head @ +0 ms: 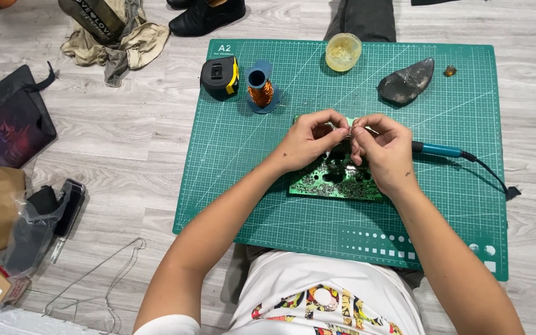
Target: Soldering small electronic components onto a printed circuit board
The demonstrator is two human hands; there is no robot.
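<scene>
Thin wire (350, 129): pinched between fingertips of left hand (308, 141) and right hand (384, 152), both closed narrow on it, held just above circuit board.
Circuit board (333, 180): green, flat on cutting mat, partly hidden under hands.
Cutting mat (249, 161): green, gridded, on wood floor (125, 142).
Soldering iron (438, 150): blue handle, just right of right hand, cord trailing right.
Copper wire spool (260, 87), tape measure (219, 77), small yellow cup (343, 51), grey sponge (406, 82): along mat's far edge.
Wire hanger (94, 279): on floor, lower left.
</scene>
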